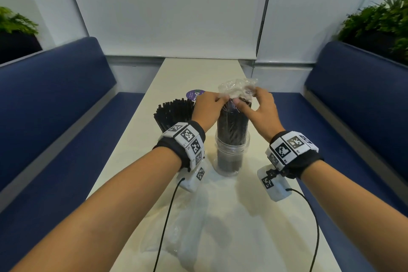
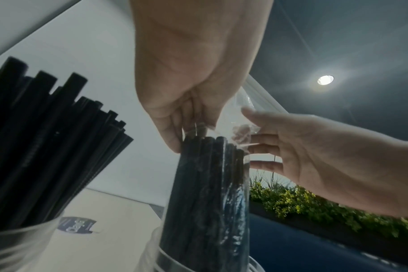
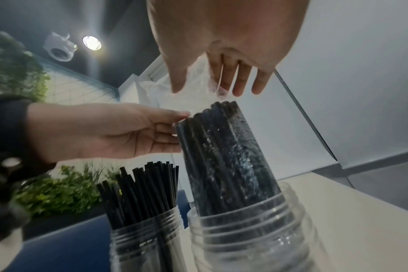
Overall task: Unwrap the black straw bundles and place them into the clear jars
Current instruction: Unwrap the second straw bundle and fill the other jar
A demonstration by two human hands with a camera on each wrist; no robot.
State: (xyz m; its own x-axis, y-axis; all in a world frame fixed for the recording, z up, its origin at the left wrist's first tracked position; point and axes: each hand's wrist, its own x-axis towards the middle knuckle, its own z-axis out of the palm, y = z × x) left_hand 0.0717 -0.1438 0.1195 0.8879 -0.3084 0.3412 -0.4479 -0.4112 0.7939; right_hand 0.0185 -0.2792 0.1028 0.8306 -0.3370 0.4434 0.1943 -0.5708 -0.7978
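Both pinching the crumpled clear wrap point(image 1: 237, 90) above the straw bundle point(image 1: 233, 123), left hand point(image 1: 208, 107) on one side, right hand point(image 1: 260, 108) on the other; bundle upright in the near clear jar point(image 1: 231, 154), still sleeved in film. Best drawn straight up, slowly, lest straws lift out or the jar tip on the tabletop point(image 1: 254, 216). Beside it, second jar point(image 3: 144, 239) already filled with loose straws point(image 1: 174, 112).

The place looks like a café or restaurant booth. Two navy upholstered bench seats point(image 1: 55, 104) face each other across a long, narrow cream worktop point(image 1: 260, 223) that runs to a pale panelled wall point(image 1: 176, 11). Leafy plants in dark planters point(image 1: 379, 22) sit behind the seat backs at both upper corners. The wrist views show a dark ceiling with a recessed round light point(image 2: 325, 80).
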